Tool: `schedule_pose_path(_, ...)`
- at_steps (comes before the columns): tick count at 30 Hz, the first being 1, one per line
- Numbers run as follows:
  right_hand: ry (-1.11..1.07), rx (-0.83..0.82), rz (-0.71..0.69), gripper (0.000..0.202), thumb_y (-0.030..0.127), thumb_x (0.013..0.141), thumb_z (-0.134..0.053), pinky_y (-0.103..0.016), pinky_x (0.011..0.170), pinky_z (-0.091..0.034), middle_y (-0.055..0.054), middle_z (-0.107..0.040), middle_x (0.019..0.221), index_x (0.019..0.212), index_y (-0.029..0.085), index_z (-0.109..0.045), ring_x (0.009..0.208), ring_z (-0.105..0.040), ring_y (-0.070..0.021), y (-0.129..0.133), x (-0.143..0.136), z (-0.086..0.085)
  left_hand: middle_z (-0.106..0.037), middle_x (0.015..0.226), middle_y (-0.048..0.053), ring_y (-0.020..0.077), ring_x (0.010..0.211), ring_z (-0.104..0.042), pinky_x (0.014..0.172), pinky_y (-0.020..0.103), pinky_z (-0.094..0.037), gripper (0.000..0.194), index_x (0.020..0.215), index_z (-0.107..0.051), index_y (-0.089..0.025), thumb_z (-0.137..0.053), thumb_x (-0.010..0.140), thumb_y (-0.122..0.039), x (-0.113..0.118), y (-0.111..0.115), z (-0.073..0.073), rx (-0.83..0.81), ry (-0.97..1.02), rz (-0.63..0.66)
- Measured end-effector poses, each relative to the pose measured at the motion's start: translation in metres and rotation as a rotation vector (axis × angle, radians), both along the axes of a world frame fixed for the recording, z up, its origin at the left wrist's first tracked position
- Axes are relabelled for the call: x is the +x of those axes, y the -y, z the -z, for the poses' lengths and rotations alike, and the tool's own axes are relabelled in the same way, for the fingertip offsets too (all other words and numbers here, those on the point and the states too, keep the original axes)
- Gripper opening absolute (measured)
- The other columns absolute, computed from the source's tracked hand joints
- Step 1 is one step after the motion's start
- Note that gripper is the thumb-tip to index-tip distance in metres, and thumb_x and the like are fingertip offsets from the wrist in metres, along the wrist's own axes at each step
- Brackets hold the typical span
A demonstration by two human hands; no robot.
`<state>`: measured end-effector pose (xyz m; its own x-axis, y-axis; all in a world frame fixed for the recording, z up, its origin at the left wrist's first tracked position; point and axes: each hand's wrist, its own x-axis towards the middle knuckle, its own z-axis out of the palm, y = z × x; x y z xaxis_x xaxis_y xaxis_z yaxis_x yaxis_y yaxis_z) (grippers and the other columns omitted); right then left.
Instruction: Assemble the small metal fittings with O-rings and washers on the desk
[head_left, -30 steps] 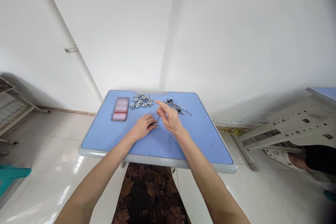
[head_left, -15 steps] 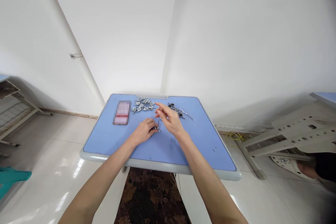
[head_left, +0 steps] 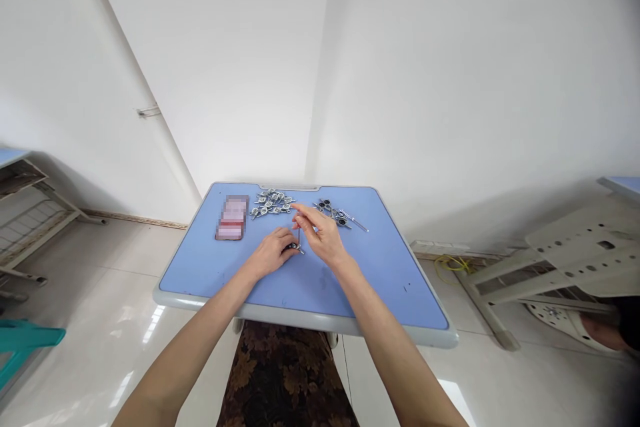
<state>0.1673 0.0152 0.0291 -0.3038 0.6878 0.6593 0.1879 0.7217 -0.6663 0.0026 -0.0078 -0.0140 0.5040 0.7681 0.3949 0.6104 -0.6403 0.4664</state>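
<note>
My left hand (head_left: 271,254) rests on the blue desktop, its fingers closed around a small metal fitting (head_left: 299,249) with a short rod end poking out to the right. Over that piece, my right hand (head_left: 324,235) pinches a slim upright screwdriver (head_left: 299,235) between thumb and fingers. Its lower tip meets the fitting; the fingers hide its upper end. Beyond my hands lies a pile of silvery metal fittings (head_left: 273,202). Right of it is a smaller group of fittings with round black parts (head_left: 341,221), partly behind my right hand.
A phone (head_left: 233,217) with a blurred screen lies at the desk's left. A thin tool (head_left: 356,220) lies beside the right group. The blue desk (head_left: 390,293) stands against a white wall. A teal stool (head_left: 30,340) is at left; a person's shoe (head_left: 560,323) shows under a neighbouring desk.
My right hand has shifted slightly down and left around the screwdriver. The left hand stays on the fitting. The camera view has moved a little.
</note>
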Motion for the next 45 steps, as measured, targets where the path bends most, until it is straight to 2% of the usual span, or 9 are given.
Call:
schedule_pose_path(2,-0.022,-0.014,-0.022,0.03,0.026,0.094,-0.044,-0.032,0.074,-0.057,-0.005,-0.068,0.096,0.12,0.025,-0.06,0.077,-0.067,-0.0147,0.0022,-0.0017,-0.001,-0.063,0.097,0.006,0.0211,0.095,-0.055,0.085,0.036,-0.047,0.013,0.092,-0.063,-0.018,-0.055,0.091,-0.028,-0.0002,0.0001,0.0001,0.004,-0.004,-0.003)
schedule_pose_path(5,-0.099,-0.043,0.062,0.025,0.028,0.09,-0.051,-0.031,0.071,-0.057,-0.004,-0.068,0.09,0.111,0.024,-0.064,0.077,-0.066,-0.0152,0.0034,-0.0059,-0.0018,-0.063,0.096,0.006,0.0209,0.094,-0.055,0.084,0.035,-0.047,0.014,0.094,-0.062,-0.018,-0.054,0.091,-0.028,-0.0001,0.0001,0.0006,0.008,-0.013,-0.006)
schedule_pose_path(10,-0.082,0.063,0.184,0.019,0.03,0.088,-0.057,-0.03,0.068,-0.054,-0.003,-0.065,0.081,0.102,0.023,-0.067,0.071,-0.061,-0.015,0.0019,-0.0096,0.0001,-0.063,0.097,0.006,0.0208,0.095,-0.055,0.085,0.035,-0.047,0.014,0.096,-0.063,-0.018,-0.055,0.091,-0.029,0.0003,-0.0006,0.0015,0.009,-0.024,-0.013)
schedule_pose_path(22,0.026,0.081,0.182,0.028,0.03,0.096,-0.042,-0.031,0.069,-0.052,-0.005,-0.064,0.087,0.115,0.022,-0.06,0.073,-0.061,-0.0161,-0.0039,-0.0025,0.003,-0.062,0.095,0.006,0.0209,0.093,-0.055,0.085,0.036,-0.047,0.019,0.098,-0.064,-0.018,-0.054,0.092,-0.032,0.0014,-0.0024,0.003,0.001,-0.048,-0.027)
schedule_pose_path(30,0.004,0.06,0.188,0.028,0.03,0.095,-0.043,-0.029,0.065,-0.054,-0.003,-0.064,0.084,0.117,0.023,-0.06,0.065,-0.061,-0.0135,-0.0051,-0.0023,0.0059,-0.062,0.096,0.006,0.0207,0.094,-0.055,0.085,0.035,-0.047,0.017,0.098,-0.064,-0.017,-0.054,0.092,-0.031,0.001,-0.0017,0.0027,0.01,-0.037,-0.022)
schedule_pose_path(39,-0.052,0.028,0.195,0.025,0.03,0.092,-0.049,-0.029,0.065,-0.056,-0.004,-0.066,0.088,0.112,0.021,-0.062,0.065,-0.062,-0.0133,-0.005,-0.0027,0.0052,-0.062,0.096,0.006,0.0203,0.092,-0.055,0.083,0.034,-0.047,0.014,0.096,-0.063,-0.017,-0.055,0.091,-0.028,0.0008,-0.0002,0.0011,0.015,-0.044,-0.039)
schedule_pose_path(45,-0.073,-0.003,0.175,0.024,0.031,0.091,-0.049,-0.029,0.063,-0.055,-0.002,-0.063,0.081,0.109,0.022,-0.062,0.06,-0.06,-0.0126,-0.0021,-0.002,0.0034,-0.062,0.096,0.006,0.0204,0.093,-0.055,0.083,0.035,-0.047,0.015,0.096,-0.063,-0.018,-0.054,0.092,-0.029,0.0,-0.0007,0.0016,0.006,-0.037,-0.031)
